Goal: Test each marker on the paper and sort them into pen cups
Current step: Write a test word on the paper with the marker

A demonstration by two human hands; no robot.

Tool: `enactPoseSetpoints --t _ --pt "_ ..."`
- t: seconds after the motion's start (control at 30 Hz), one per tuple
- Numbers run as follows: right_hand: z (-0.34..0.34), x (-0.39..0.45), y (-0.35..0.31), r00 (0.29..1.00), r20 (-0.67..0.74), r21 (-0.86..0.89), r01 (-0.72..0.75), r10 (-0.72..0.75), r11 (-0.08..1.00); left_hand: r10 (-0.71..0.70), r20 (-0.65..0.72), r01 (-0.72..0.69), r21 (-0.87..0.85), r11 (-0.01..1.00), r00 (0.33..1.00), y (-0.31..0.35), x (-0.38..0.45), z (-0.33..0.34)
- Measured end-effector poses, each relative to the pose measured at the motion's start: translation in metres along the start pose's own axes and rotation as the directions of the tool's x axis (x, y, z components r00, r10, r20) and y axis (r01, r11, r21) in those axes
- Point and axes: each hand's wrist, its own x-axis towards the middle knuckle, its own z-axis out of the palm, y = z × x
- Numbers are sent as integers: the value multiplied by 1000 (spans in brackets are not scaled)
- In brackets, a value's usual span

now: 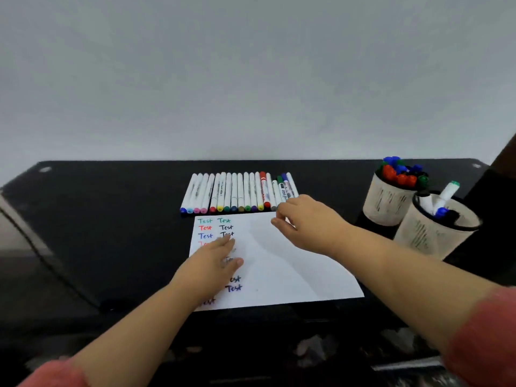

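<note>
**Hands over the test sheet, markers lined up behind**

On the black desk (111, 219) lies a white paper (279, 269) bearing two columns of the word "Test" in green, red, blue and black. Just beyond its far edge sits a row of markers (237, 194), side by side, coloured ends toward the person. The left hand (215, 261) lies flat on the paper's left part, fingers straight, holding nothing. The right hand (304, 219) reaches toward the right end of the row, fingers loosely bent near a grey-ended marker; whether it grips one cannot be told. At the right stand two pen cups: the far cup (388, 205) crowded with markers, the near cup (430, 233) holding a few.
</note>
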Motion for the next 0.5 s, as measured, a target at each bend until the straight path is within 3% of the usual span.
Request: enactPoseSetpoints --t 0.27,0.5 --pt "45 88 -61 996 31 214 78 -86 974 -293 -114 301 62 952 949 -94 -5 -35" --pt "72 163 -97 986 71 132 143 -153 981 -263 -145 276 80 958 954 -119 -1 -42"
